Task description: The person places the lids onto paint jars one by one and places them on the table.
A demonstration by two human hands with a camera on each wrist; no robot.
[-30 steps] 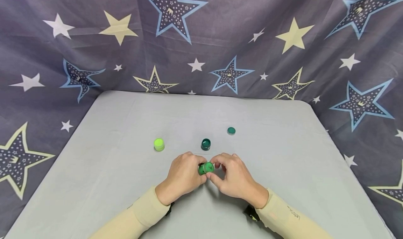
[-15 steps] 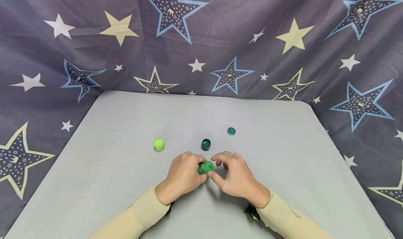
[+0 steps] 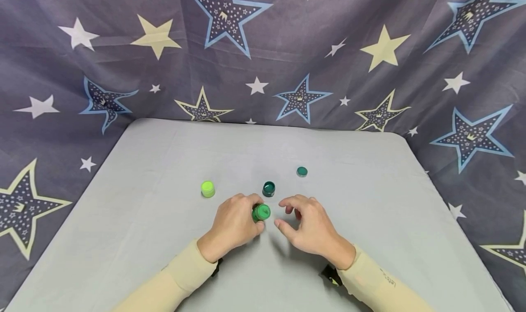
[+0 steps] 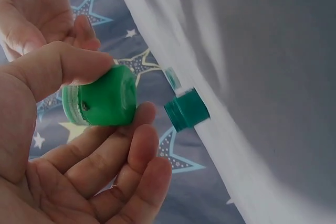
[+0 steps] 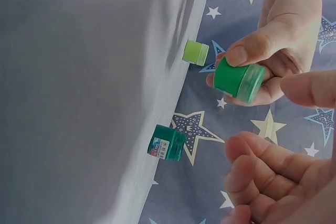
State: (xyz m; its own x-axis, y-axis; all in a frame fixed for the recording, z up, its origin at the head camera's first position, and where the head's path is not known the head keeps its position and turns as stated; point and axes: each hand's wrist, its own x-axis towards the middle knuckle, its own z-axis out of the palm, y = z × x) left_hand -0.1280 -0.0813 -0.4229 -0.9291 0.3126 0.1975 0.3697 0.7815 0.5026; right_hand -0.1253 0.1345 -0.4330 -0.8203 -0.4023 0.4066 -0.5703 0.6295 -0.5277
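A small green paint jar (image 3: pixel 261 212) is pinched between the thumb and fingers of my left hand (image 3: pixel 234 220), held tilted above the table. Its clear-rimmed lid (image 5: pixel 252 84) is on and faces my right hand. My right hand (image 3: pixel 312 225) hovers just to the right, fingers loosely bent and apart from the jar, holding nothing. Beyond the hands stands an uncapped dark green jar (image 3: pixel 269 189), whose label (image 5: pixel 158 147) shows in the right wrist view.
A lime green jar (image 3: pixel 207 189) stands upright on the left. Farther back on the right lies a dark green lid (image 3: pixel 302 171). All rest on a pale grey cloth-covered table (image 3: pixel 164 166), with a star-patterned curtain (image 3: pixel 279 51) behind it.
Carrying the green jar, my left hand has shifted slightly left and away from me. My right hand has come off the jar and drawn back to the right.
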